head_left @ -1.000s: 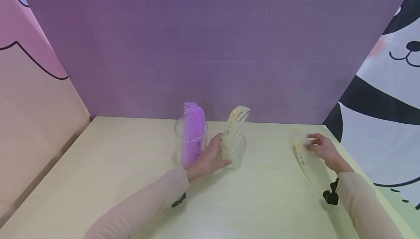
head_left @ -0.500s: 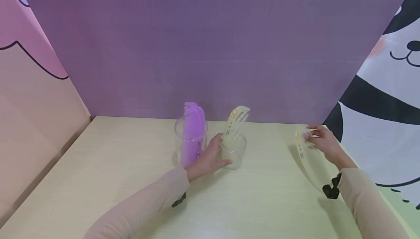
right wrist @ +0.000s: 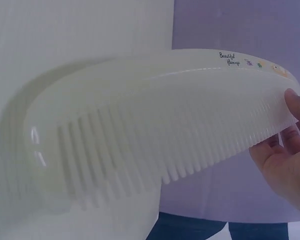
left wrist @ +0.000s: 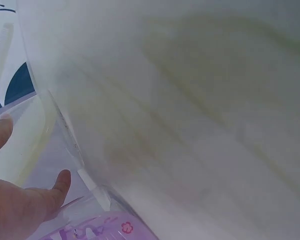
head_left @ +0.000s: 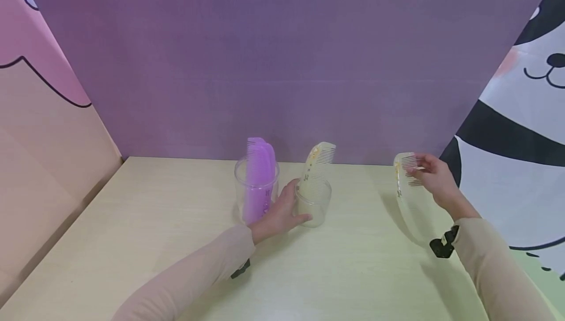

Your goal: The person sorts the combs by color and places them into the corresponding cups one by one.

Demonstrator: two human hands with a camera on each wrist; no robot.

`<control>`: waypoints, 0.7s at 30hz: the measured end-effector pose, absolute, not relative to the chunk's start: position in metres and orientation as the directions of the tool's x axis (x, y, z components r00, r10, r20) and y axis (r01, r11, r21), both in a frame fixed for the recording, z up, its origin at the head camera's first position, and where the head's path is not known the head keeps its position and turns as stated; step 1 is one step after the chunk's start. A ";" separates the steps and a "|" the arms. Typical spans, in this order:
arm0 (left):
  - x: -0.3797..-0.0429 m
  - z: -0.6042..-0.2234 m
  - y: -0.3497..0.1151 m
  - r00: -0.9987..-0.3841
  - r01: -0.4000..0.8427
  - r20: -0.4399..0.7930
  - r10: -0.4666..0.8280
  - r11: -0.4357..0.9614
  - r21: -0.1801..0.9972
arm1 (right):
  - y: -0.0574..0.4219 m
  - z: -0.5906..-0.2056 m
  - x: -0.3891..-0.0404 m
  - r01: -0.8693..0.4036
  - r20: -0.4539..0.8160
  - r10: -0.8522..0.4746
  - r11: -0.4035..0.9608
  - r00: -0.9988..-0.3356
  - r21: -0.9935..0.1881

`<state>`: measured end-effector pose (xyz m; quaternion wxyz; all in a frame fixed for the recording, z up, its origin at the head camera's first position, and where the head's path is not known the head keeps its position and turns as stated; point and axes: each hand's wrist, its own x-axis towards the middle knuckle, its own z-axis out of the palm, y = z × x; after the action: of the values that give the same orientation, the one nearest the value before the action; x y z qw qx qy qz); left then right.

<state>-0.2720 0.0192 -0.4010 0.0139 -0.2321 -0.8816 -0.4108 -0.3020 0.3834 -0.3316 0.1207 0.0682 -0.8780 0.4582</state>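
My left hand (head_left: 282, 213) grips the clear plastic cup (head_left: 321, 213) on the right of the pair, thumb in front and fingers at its far side. A cream comb (head_left: 321, 161) leans upright inside that cup. Over the table's right side, my right hand (head_left: 439, 179) pinches another cream comb (right wrist: 140, 100) by one end; its teeth face the hand. This comb is tilted, its held end raised, with small printed lettering along the spine. Close by the left hand's wrist, a second clear cup (head_left: 239, 188) holds purple combs (head_left: 260, 164).
The pale wooden table (head_left: 176, 203) ends at a purple backdrop (head_left: 282, 66). A pink cartoon panel (head_left: 44, 51) stands at left and a panda panel (head_left: 512, 120) at right. Black wrist cameras are strapped under both sleeves.
My right hand has lifted the cream comb's held end up and toward the back of the table, and the comb now stands steeper. The left hand and both cups have stayed put.
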 end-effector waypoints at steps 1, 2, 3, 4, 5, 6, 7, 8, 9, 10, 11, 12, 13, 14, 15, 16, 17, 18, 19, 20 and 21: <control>-0.272 -0.401 0.019 -0.892 0.420 0.215 0.398 0.554 0.718 | 0.381 -0.330 -0.302 -0.234 0.276 -0.010 0.563 -0.961 -0.793; -0.272 -0.401 0.019 -0.892 0.420 0.214 0.398 0.558 0.716 | 0.379 -0.328 -0.303 -0.237 0.279 -0.010 0.558 -0.960 -0.795; -0.273 -0.402 0.019 -0.892 0.421 0.214 0.398 0.557 0.716 | 0.377 -0.326 -0.303 -0.238 0.279 -0.010 0.551 -0.960 -0.800; -0.273 -0.402 0.019 -0.891 0.422 0.216 0.398 0.557 0.715 | 0.375 -0.324 -0.303 -0.239 0.282 -0.007 0.550 -0.959 -0.800; -0.273 -0.402 0.019 -0.890 0.425 0.221 0.399 0.553 0.716 | 0.372 -0.322 -0.303 -0.236 0.281 -0.003 0.548 -0.960 -0.802; -0.273 -0.402 0.019 -0.890 0.425 0.221 0.398 0.551 0.718 | 0.369 -0.320 -0.303 -0.233 0.280 0.002 0.543 -0.960 -0.806; -0.273 -0.402 0.019 -0.889 0.427 0.225 0.399 0.547 0.720 | 0.365 -0.318 -0.303 -0.228 0.278 0.010 0.541 -0.961 -0.810; -0.273 -0.402 0.019 -0.888 0.430 0.227 0.400 0.545 0.720 | 0.362 -0.316 -0.302 -0.226 0.278 0.017 0.537 -0.960 -0.813; -0.273 -0.402 0.019 -0.886 0.434 0.232 0.402 0.540 0.721 | 0.359 -0.314 -0.302 -0.223 0.279 0.026 0.529 -0.960 -0.819; -0.273 -0.402 0.019 -0.884 0.437 0.236 0.403 0.537 0.721 | 0.355 -0.312 -0.302 -0.227 0.284 0.032 0.521 -0.958 -0.823; -0.273 -0.402 0.019 -0.884 0.438 0.238 0.402 0.537 0.721 | 0.351 -0.310 -0.301 -0.230 0.287 0.038 0.500 -0.957 -0.835; -0.273 -0.402 0.019 -0.884 0.438 0.237 0.403 0.537 0.721 | 0.348 -0.309 -0.302 -0.241 0.294 0.044 0.466 -0.955 -0.851; -0.273 -0.402 0.019 -0.884 0.439 0.238 0.403 0.537 0.721 | 0.344 -0.307 -0.302 -0.254 0.302 0.048 0.429 -0.952 -0.867; -0.272 -0.402 0.019 -0.883 0.440 0.238 0.404 0.538 0.719 | 0.340 -0.305 -0.302 -0.270 0.313 0.052 0.387 -0.948 -0.882; -0.272 -0.402 0.019 -0.883 0.440 0.238 0.404 0.538 0.719 | 0.336 -0.304 -0.302 -0.286 0.323 0.055 0.344 -0.945 -0.895; -0.272 -0.402 0.019 -0.884 0.438 0.237 0.403 0.539 0.719 | 0.332 -0.302 -0.301 -0.302 0.335 0.059 0.308 -0.940 -0.902; -0.272 -0.401 0.018 -0.884 0.438 0.236 0.403 0.539 0.720 | 0.328 -0.301 -0.301 -0.315 0.342 0.062 0.265 -0.938 -0.911; -0.272 -0.401 0.018 -0.883 0.440 0.237 0.406 0.539 0.718 | 0.325 -0.300 -0.301 -0.328 0.351 0.065 0.230 -0.934 -0.916; -0.272 -0.401 0.018 -0.883 0.440 0.237 0.406 0.539 0.718 | 0.321 -0.298 -0.300 -0.338 0.359 0.069 0.207 -0.931 -0.918; -0.272 -0.401 0.018 -0.882 0.441 0.237 0.407 0.538 0.718 | 0.318 -0.297 -0.300 -0.345 0.363 0.075 0.183 -0.929 -0.920; -0.272 -0.401 0.018 -0.881 0.443 0.239 0.408 0.535 0.719 | 0.314 -0.295 -0.300 -0.354 0.369 0.080 0.162 -0.926 -0.921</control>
<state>-0.2720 0.0181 -0.4009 0.0212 -0.2429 -0.8758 -0.4165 -0.2995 0.3142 -0.2954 0.1692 0.0920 -0.7431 0.6409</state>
